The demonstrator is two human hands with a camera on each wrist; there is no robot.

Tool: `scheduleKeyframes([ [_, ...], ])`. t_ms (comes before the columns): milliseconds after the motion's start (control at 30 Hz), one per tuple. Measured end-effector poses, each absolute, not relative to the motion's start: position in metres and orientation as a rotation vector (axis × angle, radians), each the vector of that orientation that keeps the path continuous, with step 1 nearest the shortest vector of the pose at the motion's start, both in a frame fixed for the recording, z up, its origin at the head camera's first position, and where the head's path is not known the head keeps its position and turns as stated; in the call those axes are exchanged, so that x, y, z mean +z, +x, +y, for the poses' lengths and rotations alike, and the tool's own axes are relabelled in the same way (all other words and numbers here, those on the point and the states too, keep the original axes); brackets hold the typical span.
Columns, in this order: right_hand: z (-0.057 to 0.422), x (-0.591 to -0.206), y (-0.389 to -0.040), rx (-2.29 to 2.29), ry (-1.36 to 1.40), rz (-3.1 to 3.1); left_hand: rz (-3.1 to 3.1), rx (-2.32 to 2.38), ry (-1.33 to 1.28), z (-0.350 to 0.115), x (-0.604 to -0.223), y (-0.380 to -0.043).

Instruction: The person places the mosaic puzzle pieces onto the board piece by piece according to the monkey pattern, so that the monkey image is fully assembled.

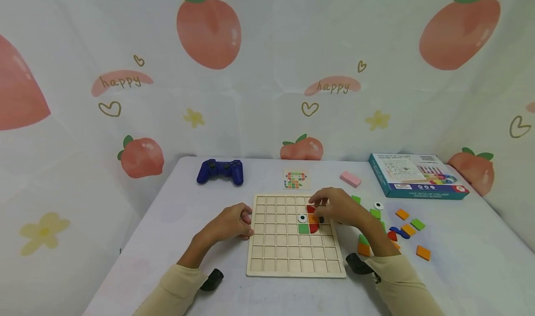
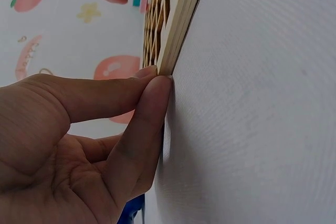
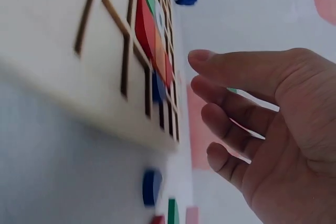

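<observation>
A pale wooden grid board [image 1: 276,251] lies flat on the table. My left hand [image 1: 230,223] pinches its left edge, with thumb and forefinger meeting at the rim in the left wrist view. Over the board's upper right squares hovers my right hand [image 1: 340,207], fingers loosely bent and nothing between them. Beneath it, red rounded tiles [image 1: 314,228] sit above and below an orange tile [image 1: 311,218]. A white tile with a black dot [image 1: 302,218] and a green tile [image 1: 303,229] fill squares to their left. A dark blue piece [image 3: 158,87] lies beside the orange tile.
Loose green, orange, red and blue tiles [image 1: 423,253] are scattered right of the board, partly behind the right forearm. Behind the board are a pattern card [image 1: 297,180] and a pink block [image 1: 350,179]. A flat box [image 1: 422,193] stands back right, a blue game controller [image 1: 220,171] back left.
</observation>
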State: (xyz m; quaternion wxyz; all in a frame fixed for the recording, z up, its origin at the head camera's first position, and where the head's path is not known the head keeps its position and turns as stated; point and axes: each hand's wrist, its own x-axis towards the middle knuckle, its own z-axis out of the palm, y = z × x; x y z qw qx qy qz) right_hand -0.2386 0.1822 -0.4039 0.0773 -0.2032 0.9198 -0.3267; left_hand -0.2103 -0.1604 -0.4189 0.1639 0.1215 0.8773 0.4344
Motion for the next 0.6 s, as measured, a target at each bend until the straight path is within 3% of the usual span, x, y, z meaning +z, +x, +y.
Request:
scheduleKeyframes([
  [600,0.259,-0.413,-0.247,-0.967,-0.24,2.875,2.534,1.2,0.357,-0.161,-0.419,-0.21],
])
